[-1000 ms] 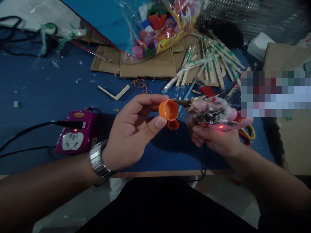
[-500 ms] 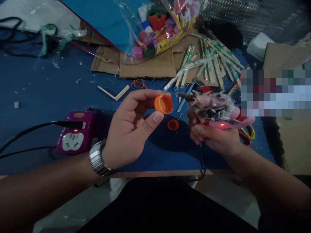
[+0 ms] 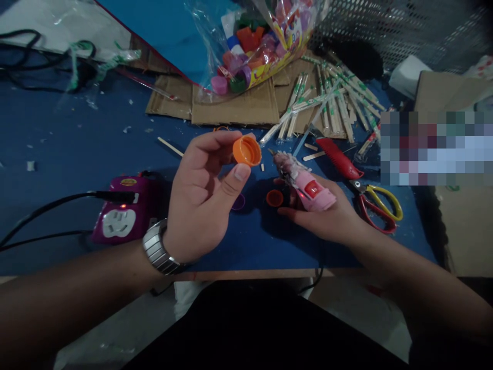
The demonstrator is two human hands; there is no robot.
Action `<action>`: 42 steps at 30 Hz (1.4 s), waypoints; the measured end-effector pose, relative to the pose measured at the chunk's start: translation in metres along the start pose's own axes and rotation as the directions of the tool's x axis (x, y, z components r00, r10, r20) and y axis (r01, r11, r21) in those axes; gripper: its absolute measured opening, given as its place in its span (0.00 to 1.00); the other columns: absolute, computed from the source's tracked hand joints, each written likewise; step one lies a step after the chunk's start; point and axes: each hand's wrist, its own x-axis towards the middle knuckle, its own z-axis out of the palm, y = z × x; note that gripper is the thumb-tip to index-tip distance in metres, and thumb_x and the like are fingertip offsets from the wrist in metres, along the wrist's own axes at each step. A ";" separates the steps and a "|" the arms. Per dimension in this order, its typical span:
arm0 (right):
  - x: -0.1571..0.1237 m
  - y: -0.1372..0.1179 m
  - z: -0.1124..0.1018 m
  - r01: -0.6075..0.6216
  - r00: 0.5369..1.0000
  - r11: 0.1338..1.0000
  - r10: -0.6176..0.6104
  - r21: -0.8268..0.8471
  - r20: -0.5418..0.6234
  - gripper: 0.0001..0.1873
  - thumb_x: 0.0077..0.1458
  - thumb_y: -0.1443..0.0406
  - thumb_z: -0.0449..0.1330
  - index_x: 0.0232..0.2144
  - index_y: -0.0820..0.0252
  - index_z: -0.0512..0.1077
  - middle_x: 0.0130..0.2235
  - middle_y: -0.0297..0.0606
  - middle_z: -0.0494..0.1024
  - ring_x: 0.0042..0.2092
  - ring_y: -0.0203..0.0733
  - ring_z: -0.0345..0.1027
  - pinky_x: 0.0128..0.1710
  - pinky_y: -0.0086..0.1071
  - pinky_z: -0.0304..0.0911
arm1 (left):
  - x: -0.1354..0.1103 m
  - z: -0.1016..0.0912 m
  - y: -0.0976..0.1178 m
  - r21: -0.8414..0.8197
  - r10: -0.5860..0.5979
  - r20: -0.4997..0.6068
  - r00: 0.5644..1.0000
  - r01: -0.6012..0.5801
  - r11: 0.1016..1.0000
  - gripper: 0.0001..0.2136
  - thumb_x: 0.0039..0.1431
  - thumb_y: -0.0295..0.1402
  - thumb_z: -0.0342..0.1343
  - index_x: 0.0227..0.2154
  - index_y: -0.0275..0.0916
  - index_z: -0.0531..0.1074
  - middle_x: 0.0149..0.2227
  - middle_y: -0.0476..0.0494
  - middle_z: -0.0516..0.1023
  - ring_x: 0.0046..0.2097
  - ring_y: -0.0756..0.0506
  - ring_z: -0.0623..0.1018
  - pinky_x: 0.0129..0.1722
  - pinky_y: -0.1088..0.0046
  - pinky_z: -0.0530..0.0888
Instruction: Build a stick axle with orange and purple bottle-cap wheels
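My left hand pinches an orange bottle cap between thumb and fingers, its hollow side turned right and toward me. In my right hand is a pink hot glue gun with a lit red light. Its nozzle, crusted with grey residue, points up and left, close to the cap but apart from it. Below and between the hands, a second orange cap lies on the blue table. A purple ring-shaped rim shows partly behind my left hand. The fingers under the glue gun are mostly hidden.
Red-and-yellow-handled scissors and a red-handled cutter lie right of the glue gun. A purple power adapter stands left. Wrapped chopsticks, cardboard and a clear bag of coloured caps fill the back.
The glue gun has swung so its nozzle points up and left, uncovering the scissors and cutter. My left hand has shifted slightly left and up with the orange cap.
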 end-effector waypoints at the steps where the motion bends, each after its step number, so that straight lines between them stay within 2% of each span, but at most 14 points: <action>1: 0.000 0.002 0.001 0.024 1.000 0.999 -0.024 -0.032 -0.005 0.15 0.51 0.65 0.80 0.37 0.53 0.78 0.36 0.35 0.80 0.37 0.47 0.76 0.39 0.42 0.74 | 0.000 0.000 0.000 0.010 0.013 0.000 1.000 -0.013 1.000 0.15 0.71 0.40 0.70 0.56 0.54 0.78 0.61 0.47 0.82 0.60 0.40 0.80 0.52 0.58 0.82; 3: 0.000 0.002 0.002 0.043 0.999 0.996 -0.044 -0.073 -0.012 0.14 0.53 0.64 0.79 0.39 0.53 0.79 0.38 0.37 0.83 0.39 0.49 0.77 0.43 0.44 0.76 | -0.001 0.001 0.000 0.020 0.037 0.002 0.999 -0.037 0.999 0.14 0.71 0.39 0.70 0.56 0.53 0.78 0.60 0.47 0.82 0.56 0.42 0.81 0.47 0.61 0.81; 6: 0.001 -0.002 0.002 0.025 1.000 0.998 -0.026 -0.061 -0.015 0.14 0.54 0.64 0.79 0.41 0.54 0.81 0.38 0.36 0.84 0.36 0.45 0.76 0.40 0.42 0.75 | -0.001 0.000 0.001 0.013 0.055 0.005 0.998 -0.055 0.998 0.14 0.72 0.38 0.69 0.57 0.53 0.78 0.60 0.48 0.82 0.54 0.44 0.82 0.45 0.63 0.80; 9: 0.003 -0.008 0.002 -0.001 0.998 0.999 0.003 0.037 -0.061 0.16 0.52 0.64 0.80 0.41 0.55 0.80 0.36 0.35 0.83 0.34 0.42 0.75 0.37 0.39 0.75 | -0.001 -0.001 0.002 0.025 0.053 0.006 0.999 -0.053 0.998 0.14 0.72 0.38 0.69 0.57 0.52 0.78 0.59 0.48 0.82 0.55 0.43 0.82 0.50 0.60 0.81; 12: 0.005 -0.011 0.003 -0.030 0.992 0.984 0.051 0.178 -0.112 0.19 0.50 0.62 0.81 0.40 0.55 0.79 0.38 0.36 0.85 0.38 0.44 0.79 0.42 0.39 0.79 | -0.004 0.000 0.001 0.017 0.029 0.017 0.999 -0.029 0.999 0.15 0.70 0.40 0.71 0.57 0.52 0.78 0.60 0.48 0.83 0.59 0.39 0.82 0.60 0.53 0.82; 14: 0.006 -0.011 0.004 -0.050 0.991 0.973 0.077 0.226 -0.109 0.20 0.48 0.61 0.82 0.39 0.55 0.78 0.40 0.38 0.85 0.40 0.45 0.80 0.46 0.41 0.81 | -0.007 0.001 0.000 -0.005 -0.018 0.048 0.999 0.018 1.000 0.16 0.69 0.40 0.71 0.57 0.53 0.78 0.61 0.47 0.82 0.61 0.38 0.82 0.60 0.53 0.84; 17: 0.006 -0.010 0.006 -0.054 0.992 0.969 0.080 0.243 -0.099 0.21 0.46 0.61 0.83 0.38 0.55 0.77 0.41 0.39 0.85 0.43 0.47 0.81 0.49 0.42 0.80 | -0.013 0.001 -0.004 -0.062 -0.063 0.128 0.990 0.072 0.996 0.16 0.71 0.38 0.70 0.58 0.52 0.77 0.62 0.44 0.82 0.59 0.41 0.83 0.57 0.58 0.87; 20: 0.005 -0.010 0.006 -0.062 0.996 0.957 0.079 0.284 -0.048 0.22 0.47 0.60 0.83 0.40 0.55 0.78 0.41 0.39 0.84 0.43 0.47 0.81 0.46 0.41 0.80 | -0.016 0.000 -0.008 -0.113 -0.030 0.182 0.983 0.051 0.992 0.16 0.72 0.35 0.68 0.60 0.50 0.78 0.62 0.43 0.83 0.59 0.43 0.84 0.61 0.59 0.86; 22: 0.004 -0.011 0.005 -0.064 0.997 0.963 0.070 0.260 -0.014 0.23 0.47 0.59 0.83 0.41 0.56 0.79 0.41 0.39 0.84 0.42 0.47 0.81 0.45 0.41 0.79 | -0.017 0.000 -0.009 -0.107 -0.048 0.182 0.982 0.069 0.992 0.16 0.72 0.35 0.68 0.60 0.50 0.78 0.63 0.43 0.82 0.61 0.42 0.84 0.62 0.59 0.86; 27: 0.004 -0.016 0.001 -0.032 0.999 0.980 0.037 0.197 -0.025 0.20 0.49 0.58 0.82 0.39 0.55 0.78 0.39 0.37 0.82 0.42 0.47 0.78 0.46 0.41 0.78 | -0.016 -0.002 -0.008 -0.070 -0.078 0.165 0.983 0.091 0.993 0.17 0.70 0.37 0.70 0.59 0.51 0.78 0.63 0.43 0.82 0.63 0.40 0.83 0.63 0.56 0.85; 33: 0.005 -0.020 0.001 0.025 1.000 0.982 -0.024 0.186 -0.008 0.13 0.55 0.64 0.77 0.39 0.53 0.77 0.41 0.37 0.84 0.45 0.46 0.79 0.52 0.41 0.77 | -0.016 0.000 -0.005 -0.084 -0.094 0.184 0.978 0.111 0.990 0.17 0.70 0.38 0.71 0.58 0.51 0.78 0.62 0.42 0.83 0.62 0.39 0.83 0.62 0.54 0.86; 38: 0.005 -0.019 0.003 0.019 1.000 0.951 -0.013 0.310 -0.023 0.25 0.54 0.57 0.80 0.34 0.50 0.64 0.47 0.37 0.83 0.51 0.48 0.79 0.58 0.44 0.77 | -0.016 0.004 -0.001 -0.145 -0.129 0.201 0.971 0.160 0.976 0.15 0.71 0.35 0.70 0.57 0.50 0.79 0.61 0.42 0.82 0.56 0.43 0.84 0.57 0.60 0.89; 42: 0.004 -0.020 0.000 0.035 0.999 0.930 -0.018 0.365 -0.052 0.26 0.54 0.53 0.80 0.35 0.50 0.66 0.48 0.37 0.80 0.52 0.48 0.79 0.58 0.44 0.76 | -0.017 0.003 -0.001 -0.105 -0.136 0.201 0.970 0.160 0.982 0.16 0.70 0.37 0.71 0.57 0.49 0.79 0.60 0.41 0.82 0.57 0.41 0.84 0.53 0.61 0.90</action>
